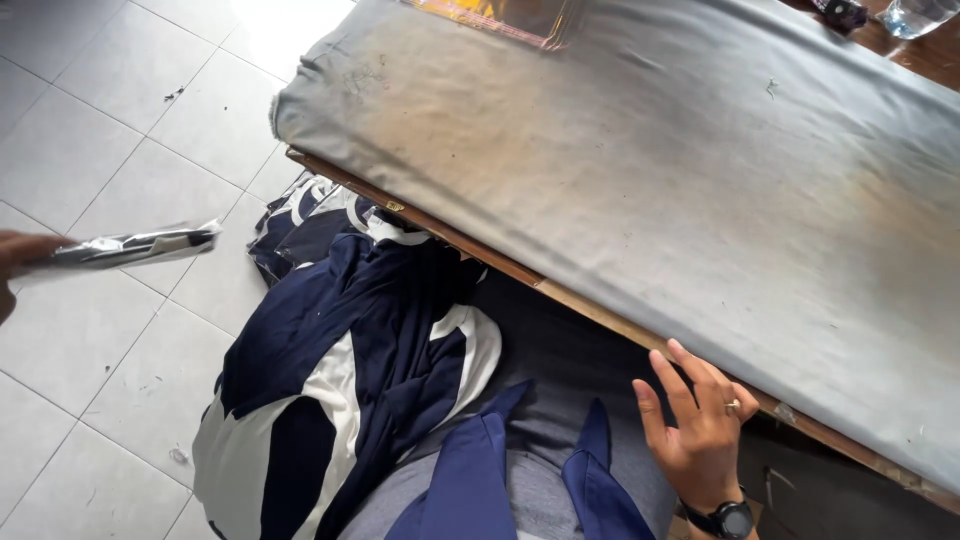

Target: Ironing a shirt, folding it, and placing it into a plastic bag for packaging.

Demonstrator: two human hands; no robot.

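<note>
My left hand [18,262] shows only at the left edge, shut on a flat package in clear shiny wrap [125,246] that it holds out over the tiled floor. My right hand [700,425], with a ring and a black wristwatch, has its fingers spread and rests against the wooden edge of the table [560,290], holding nothing. Between the hands, a pile of navy and white garments [350,360] lies on the floor beside my lap.
A stained grey cloth [650,170] covers the table. At its far edge are a clear plastic packet [500,18], a glass of water [915,15] and a small dark object [840,12]. Pale floor tiles [110,130] fill the left.
</note>
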